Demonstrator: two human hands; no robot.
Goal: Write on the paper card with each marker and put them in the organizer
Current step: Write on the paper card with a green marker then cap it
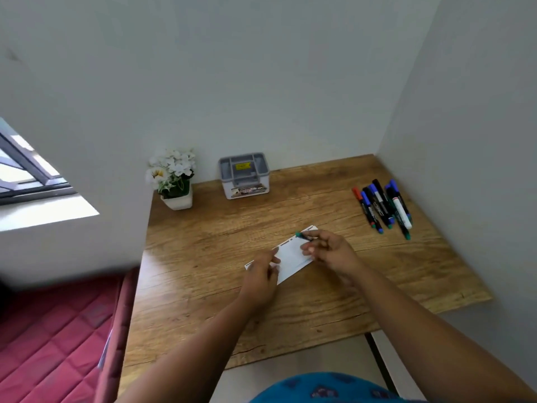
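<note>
Paper card [292, 254], white with a dark dashed strip along its far edge, lies flat near the middle of the wooden desk [220, 286]; the marks on the strip are too small to read. Seen from the head camera, the left hand [261, 274] rests on the card's near-left part, fingers fairly straight and pressing it down. The right hand [329, 251] hovers over the card's right end, fingers curled around a green-capped marker [303, 236] whose cap end points left and away; whether the tip touches the paper cannot be told.

At the desk's back edge stands the grey organizer [244, 175], its compartments open upward, a yellow sticker inside and a printed label on its front, both unreadable. Left of it sits a white pot of white flowers [173, 178]. Well to the right lies a loose bunch of markers [383, 207] with red, blue, black and green caps, their barrel printing too blurred to read.
</note>
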